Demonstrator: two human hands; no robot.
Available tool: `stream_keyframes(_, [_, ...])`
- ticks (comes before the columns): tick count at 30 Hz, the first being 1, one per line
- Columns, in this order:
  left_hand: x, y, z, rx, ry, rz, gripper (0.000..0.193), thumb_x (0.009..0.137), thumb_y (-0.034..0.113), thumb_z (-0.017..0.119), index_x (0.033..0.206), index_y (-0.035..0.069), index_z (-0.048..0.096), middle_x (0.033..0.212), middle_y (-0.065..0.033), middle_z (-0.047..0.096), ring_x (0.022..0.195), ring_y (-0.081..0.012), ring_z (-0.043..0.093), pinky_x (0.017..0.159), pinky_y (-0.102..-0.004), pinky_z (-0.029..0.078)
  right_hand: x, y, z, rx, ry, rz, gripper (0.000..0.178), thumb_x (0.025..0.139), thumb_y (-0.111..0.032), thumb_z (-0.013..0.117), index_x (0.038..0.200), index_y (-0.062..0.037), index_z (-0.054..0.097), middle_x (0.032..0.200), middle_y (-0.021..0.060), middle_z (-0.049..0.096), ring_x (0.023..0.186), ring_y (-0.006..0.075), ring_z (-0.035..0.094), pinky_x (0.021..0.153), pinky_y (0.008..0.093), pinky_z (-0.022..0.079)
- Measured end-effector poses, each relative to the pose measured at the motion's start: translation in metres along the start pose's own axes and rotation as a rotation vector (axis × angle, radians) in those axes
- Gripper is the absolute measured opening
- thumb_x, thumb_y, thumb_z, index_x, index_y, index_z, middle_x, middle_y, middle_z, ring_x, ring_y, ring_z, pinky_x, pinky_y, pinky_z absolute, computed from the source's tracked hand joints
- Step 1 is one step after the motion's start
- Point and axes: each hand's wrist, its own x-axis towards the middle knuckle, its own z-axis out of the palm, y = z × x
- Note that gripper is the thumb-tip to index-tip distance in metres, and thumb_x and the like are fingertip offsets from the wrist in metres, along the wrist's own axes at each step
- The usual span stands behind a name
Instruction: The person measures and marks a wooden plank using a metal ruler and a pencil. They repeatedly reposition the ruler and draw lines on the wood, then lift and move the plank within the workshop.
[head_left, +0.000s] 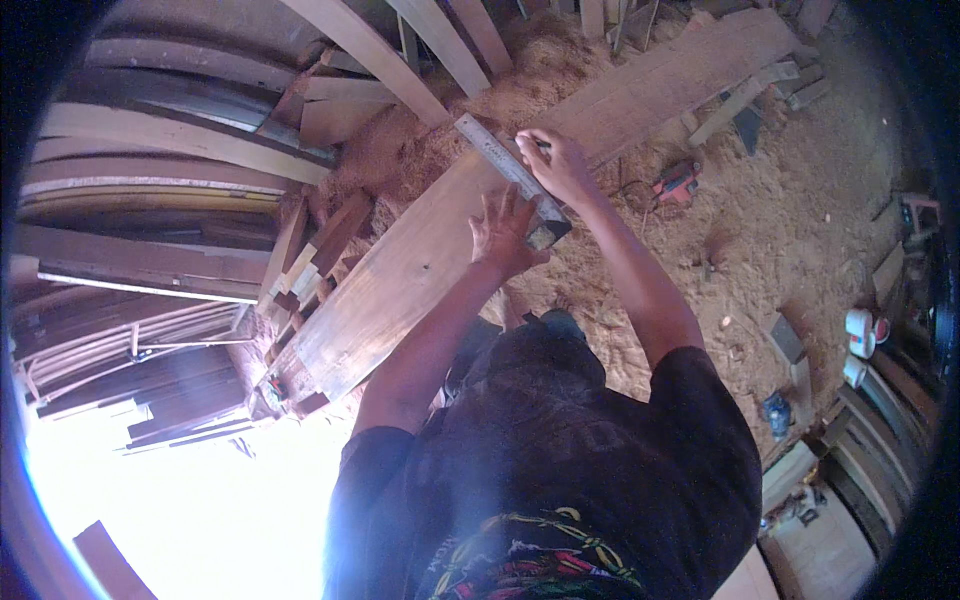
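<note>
A wide wooden plank runs slantwise in front of me, and a try square lies across it. The square has a flat metal blade and a thicker stock against the plank's near edge. My left hand presses down with spread fingers on the plank and the square, beside the stock. Just past the blade, my right hand is closed round a thin dark pencil-like tool. Its tip is hidden, so I cannot tell whether it touches the wood.
A reddish board extends to the far right. Stacked timber fills the left side, with offcuts beside the plank. Sawdust covers the floor, where a red power tool lies. A blue bottle stands at the right.
</note>
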Motion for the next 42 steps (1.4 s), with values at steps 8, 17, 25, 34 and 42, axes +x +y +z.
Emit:
stream_keyframes(8, [-0.002, -0.001, 0.003, -0.050, 0.028, 0.004, 0.106, 0.070, 0.055, 0.088, 0.159, 0.031, 0.036, 0.171, -0.0117, 0.019, 0.154, -0.0509, 0.015, 0.110, -0.0777, 0.030, 0.048, 0.024, 0.032, -0.005, -0.159, 0.024, 0.034, 0.104, -0.034, 0.061, 0.116, -0.0046, 0.072, 0.104, 0.0183, 0.075, 0.093, 0.0290, 0.074, 0.083, 0.0410, 0.056])
stream_keyframes(17, [-0.005, 0.001, 0.000, -0.094, 0.051, 0.032, 0.104, 0.070, 0.054, 0.088, 0.158, 0.030, 0.039, 0.170, -0.0114, 0.018, 0.154, -0.0514, 0.011, 0.114, -0.0772, 0.026, -0.069, -0.027, -0.084, -0.362, -0.351, -0.096, 0.025, 0.103, -0.022, 0.062, 0.113, -0.0011, 0.072, 0.092, 0.0156, 0.074, 0.082, 0.0263, 0.072, 0.072, 0.0403, 0.055])
stream_keyframes(25, [-0.006, -0.001, 0.002, -0.083, 0.059, 0.038, 0.102, 0.072, 0.053, 0.088, 0.158, 0.030, 0.039, 0.170, -0.0111, 0.017, 0.154, -0.0525, 0.010, 0.112, -0.0771, 0.028, -0.009, -0.029, -0.059, -0.136, -0.288, 0.005, 0.029, 0.106, -0.025, 0.061, 0.121, -0.0026, 0.071, 0.094, 0.0048, 0.073, 0.081, 0.0084, 0.068, 0.071, 0.0269, 0.054])
stream_keyframes(34, [-0.003, -0.001, 0.014, -0.096, 0.083, 0.026, 0.105, 0.073, 0.057, 0.086, 0.161, 0.034, 0.033, 0.171, -0.0115, 0.017, 0.154, -0.0530, 0.012, 0.111, -0.0784, 0.028, 0.049, 0.040, 0.017, 0.135, -0.261, 0.091, 0.034, 0.108, -0.033, 0.060, 0.123, -0.0040, 0.069, 0.100, 0.0031, 0.070, 0.088, 0.0110, 0.067, 0.076, 0.0270, 0.054])
stream_keyframes(42, [0.008, -0.005, 0.047, 0.012, 0.260, 0.047, 0.098, 0.075, 0.056, 0.081, 0.159, 0.031, 0.038, 0.170, -0.0131, 0.019, 0.151, -0.0545, 0.017, 0.107, -0.0791, 0.031, -0.057, 0.020, -0.093, -0.211, -0.424, 0.216, 0.030, 0.107, -0.030, 0.061, 0.120, -0.0047, 0.069, 0.095, 0.0004, 0.068, 0.085, 0.0082, 0.063, 0.071, 0.0257, 0.051])
